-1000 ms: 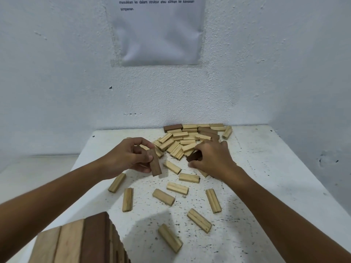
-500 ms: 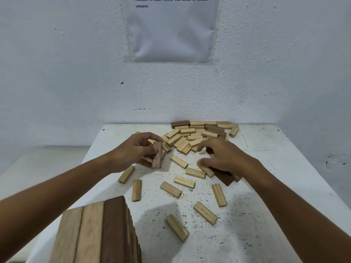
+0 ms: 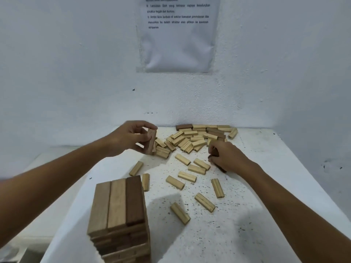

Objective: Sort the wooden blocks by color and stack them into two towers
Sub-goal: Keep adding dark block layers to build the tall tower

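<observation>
My left hand [image 3: 127, 138] holds a brown block [image 3: 151, 141] upright, raised just left of the pile of light and dark blocks [image 3: 197, 138] at the back of the white table [image 3: 266, 177]. My right hand [image 3: 226, 158] grips a dark brown block [image 3: 218, 165] low over the table, mostly hidden under the fingers. A tower of brown blocks [image 3: 118, 219] stands at the near left. Several light blocks [image 3: 187, 176] lie scattered in the middle.
White walls close the table at the back and right. A printed paper sheet [image 3: 178, 35] hangs on the back wall. The table's left edge [image 3: 81, 186] drops to a lower white surface.
My left hand lifted its brown block up and turned it upright. My right hand picked a dark block out of the pile and drew it toward me. The view tilted, showing more of the tower.
</observation>
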`<state>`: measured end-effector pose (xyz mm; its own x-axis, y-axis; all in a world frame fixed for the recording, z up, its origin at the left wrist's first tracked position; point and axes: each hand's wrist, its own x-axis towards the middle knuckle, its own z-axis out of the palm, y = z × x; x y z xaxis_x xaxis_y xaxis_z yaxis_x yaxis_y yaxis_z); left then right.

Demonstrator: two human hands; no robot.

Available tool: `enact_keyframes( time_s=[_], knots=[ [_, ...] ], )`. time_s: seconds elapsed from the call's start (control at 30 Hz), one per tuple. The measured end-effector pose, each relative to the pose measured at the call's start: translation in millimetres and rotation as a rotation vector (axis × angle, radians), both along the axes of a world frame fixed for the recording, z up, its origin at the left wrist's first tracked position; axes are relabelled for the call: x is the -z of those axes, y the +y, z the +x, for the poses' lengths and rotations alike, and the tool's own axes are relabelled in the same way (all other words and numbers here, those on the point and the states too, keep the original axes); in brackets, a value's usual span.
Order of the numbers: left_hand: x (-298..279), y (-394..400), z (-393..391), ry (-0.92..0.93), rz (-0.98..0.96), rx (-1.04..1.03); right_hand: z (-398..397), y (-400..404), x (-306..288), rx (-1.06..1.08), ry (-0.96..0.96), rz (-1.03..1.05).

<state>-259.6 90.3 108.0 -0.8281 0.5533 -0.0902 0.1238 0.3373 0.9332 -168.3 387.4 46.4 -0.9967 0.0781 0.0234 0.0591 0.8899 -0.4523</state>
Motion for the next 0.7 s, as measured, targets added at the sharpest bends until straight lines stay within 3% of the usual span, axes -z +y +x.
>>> enact_keyframes(
  time_s=[0.13,0.37,0.53,0.7],
  knots=[
    [-60.0,-10.3,20.8,0.144,0.071,-0.052,14.0,-11.8,-25.4,0.047,0.229,-0.397],
    [-141.6,-5.0,108.2,0.350,0.139,0.007,68.1,-39.9,-92.7,-0.060,0.350,-0.586],
    [-141.8,20.8,173.6,0.416,0.081,0.023,111.9,-54.9,-119.1,-0.116,0.279,-0.626],
    [-87.2,45.7,230.9,0.369,0.004,0.017,161.4,-54.8,-101.1,-0.103,0.107,-0.574]
  ],
)
